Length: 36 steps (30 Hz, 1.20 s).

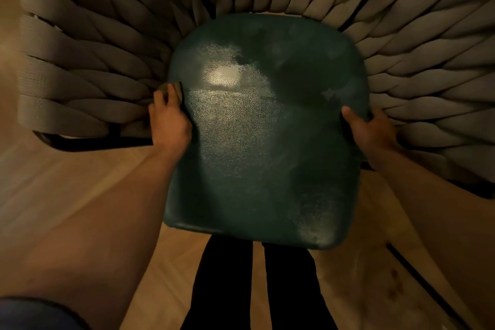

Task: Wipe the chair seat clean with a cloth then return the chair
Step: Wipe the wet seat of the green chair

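Note:
A dark green, shiny seat cushion (pixel 262 136) fills the middle of the view, with damp-looking streaks on its surface. It sits inside a chair whose back and sides are woven from thick grey bands (pixel 88 61). My left hand (pixel 168 120) is at the cushion's left edge and pinches a small greenish cloth (pixel 175 88) against that edge. My right hand (pixel 367 128) grips the cushion's right edge, thumb on top and fingers curled under it.
The chair's black metal frame (pixel 93 142) shows under the woven sides on the left. A wooden floor (pixel 80 195) lies below. My dark-trousered legs (pixel 254 284) stand right in front of the cushion's near edge.

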{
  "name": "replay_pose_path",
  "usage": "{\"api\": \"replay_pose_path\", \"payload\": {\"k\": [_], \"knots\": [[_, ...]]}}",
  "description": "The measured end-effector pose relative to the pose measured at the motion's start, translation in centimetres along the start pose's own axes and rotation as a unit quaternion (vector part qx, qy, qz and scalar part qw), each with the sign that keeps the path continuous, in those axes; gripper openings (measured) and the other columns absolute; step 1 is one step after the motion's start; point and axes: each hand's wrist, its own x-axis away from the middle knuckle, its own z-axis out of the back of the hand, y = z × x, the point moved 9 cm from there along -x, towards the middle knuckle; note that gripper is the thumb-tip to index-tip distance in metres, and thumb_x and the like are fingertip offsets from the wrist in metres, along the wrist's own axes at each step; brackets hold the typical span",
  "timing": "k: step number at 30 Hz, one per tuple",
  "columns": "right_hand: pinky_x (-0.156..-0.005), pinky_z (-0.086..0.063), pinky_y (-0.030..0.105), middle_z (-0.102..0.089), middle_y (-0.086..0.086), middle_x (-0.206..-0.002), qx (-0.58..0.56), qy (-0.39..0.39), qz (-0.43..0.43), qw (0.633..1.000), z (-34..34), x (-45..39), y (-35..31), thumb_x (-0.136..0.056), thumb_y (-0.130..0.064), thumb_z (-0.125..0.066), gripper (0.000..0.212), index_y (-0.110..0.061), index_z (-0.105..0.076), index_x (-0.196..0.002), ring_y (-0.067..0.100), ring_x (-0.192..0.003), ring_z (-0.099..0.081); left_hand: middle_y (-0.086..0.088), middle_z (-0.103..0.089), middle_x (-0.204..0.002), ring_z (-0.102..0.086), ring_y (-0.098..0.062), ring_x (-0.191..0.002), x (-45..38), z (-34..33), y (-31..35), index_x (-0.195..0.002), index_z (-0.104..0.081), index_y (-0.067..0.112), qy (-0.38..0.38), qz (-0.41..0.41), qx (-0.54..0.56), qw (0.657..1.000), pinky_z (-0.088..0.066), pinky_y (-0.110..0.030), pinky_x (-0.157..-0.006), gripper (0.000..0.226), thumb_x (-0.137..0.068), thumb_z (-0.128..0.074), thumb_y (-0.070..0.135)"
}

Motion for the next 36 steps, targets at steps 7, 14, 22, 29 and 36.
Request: {"api": "replay_pose_path", "payload": {"k": [7,14,22,29,36], "knots": [[-0.116,-0.038,0.05,-0.054,-0.002,-0.149,-0.084,-0.003,0.005,0.996,0.4,-1.7,1.2,-0.076,-0.096,-0.02,0.096,-0.036,-0.055,-0.143,0.026,-0.136,-0.05,-0.022,-0.039,-0.141,-0.046,-0.044,-0.108,1.5,-2.1,6.9,-0.147,-0.035,0.005,-0.031,-0.085,0.024,0.996,-0.037,-0.046,-0.099,0.066,-0.082,-0.046,-0.002],[-0.12,-0.033,0.048,-0.047,-0.011,-0.156,-0.148,-0.01,-0.021,0.989,-0.4,-7.7,7.2,-0.051,-0.111,-0.026,0.118,-0.046,-0.047,-0.148,0.017,-0.144,-0.043,-0.017,-0.03,-0.148,-0.039,-0.036,-0.12,6.2,-4.6,19.0,-0.153,-0.021,0.008,-0.101,-0.172,0.041,0.979,-0.035,-0.041,-0.104,0.067,-0.091,-0.045,0.002],[-0.117,-0.038,0.047,-0.056,0.0,-0.149,-0.197,-0.026,-0.04,0.979,-0.6,-4.5,4.5,-0.041,-0.114,-0.018,0.135,-0.033,-0.058,-0.142,0.023,-0.136,-0.052,-0.01,-0.039,-0.143,-0.043,-0.034,-0.108,11.4,-9.5,30.5,-0.15,-0.029,0.011,-0.148,-0.284,0.05,0.946,-0.044,-0.037,-0.091,0.062,-0.09,-0.042,0.008],[-0.112,-0.042,0.048,-0.065,0.009,-0.135,-0.136,-0.043,-0.011,0.99,0.2,-1.5,0.9,-0.059,-0.1,-0.013,0.12,-0.021,-0.068,-0.13,0.028,-0.127,-0.058,-0.008,-0.04,-0.139,-0.043,-0.033,-0.112,13.1,-10.2,34.3,-0.147,-0.031,0.012,-0.192,-0.362,0.022,0.912,-0.044,-0.037,-0.095,0.051,-0.096,-0.039,0.017],[-0.089,-0.045,0.036,-0.068,0.014,-0.12,0.003,0.068,0.081,0.994,2.2,-0.1,-1.7,-0.105,-0.036,-0.049,0.037,-0.007,-0.064,-0.123,0.032,-0.111,-0.062,-0.002,-0.055,-0.122,-0.052,-0.03,-0.092,11.2,-7.1,31.2,-0.138,-0.05,0.019,-0.118,-0.408,-0.007,0.905,-0.051,-0.035,-0.067,0.046,-0.094,-0.038,0.017]]}}
